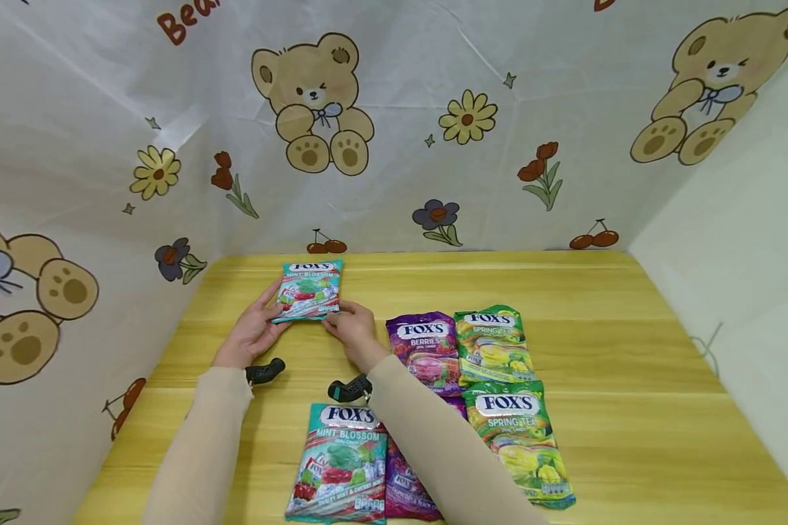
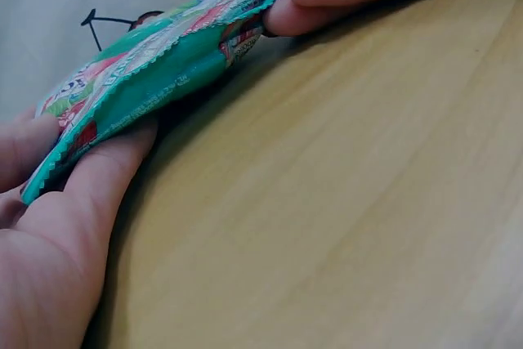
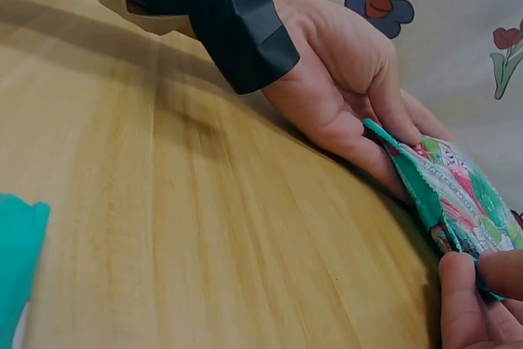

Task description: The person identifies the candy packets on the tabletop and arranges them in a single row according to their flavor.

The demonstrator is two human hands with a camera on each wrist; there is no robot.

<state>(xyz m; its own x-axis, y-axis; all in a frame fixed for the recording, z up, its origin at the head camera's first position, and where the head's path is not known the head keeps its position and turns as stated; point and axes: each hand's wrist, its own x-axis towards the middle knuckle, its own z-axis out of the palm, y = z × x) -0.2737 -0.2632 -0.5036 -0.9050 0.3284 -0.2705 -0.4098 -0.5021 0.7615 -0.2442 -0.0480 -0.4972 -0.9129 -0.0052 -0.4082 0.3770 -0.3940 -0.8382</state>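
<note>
Beige sleeves nearest, teal FOX'S bag gripped by both hands

Left sleeve [image 1: 200, 445] and right sleeve [image 1: 446, 437] seen closest to head camera, reaching forward over a wood-grain table [image 1: 630, 379]. Teal Mint Blossom bag [image 1: 308, 292] held between the hands, label up, print readable from the wearer's side. Left edge gripped by left hand [image 1: 255, 332], thumb laid on top, fingers tucked underneath. Near right corner pinched by right hand [image 1: 357, 332] between thumb and fingers. Bag seen tilted in left wrist view, with shadow below its near edge; whether table is touched at far edge cannot be told. Black device worn at each wrist: left device [image 1: 265, 370], right device [image 1: 350, 389].

Second teal bag [image 1: 341, 467] laid flat nearer the body than both hands, between the forearms. Lower purple bag [image 1: 403, 477] placed just beside it, partly hidden by right sleeve. Berries bag [image 1: 425, 354] set just to the right of right hand, not touched by it. Upper green bag [image 1: 492, 346] and lower green bag [image 1: 520, 445], both marked Spring Tea, lined up farther right of right hand, next to the purple ones. Bear-print cloth [image 1: 400, 44] hung upright beyond both hands, also printed with flowers and cherries.
</note>
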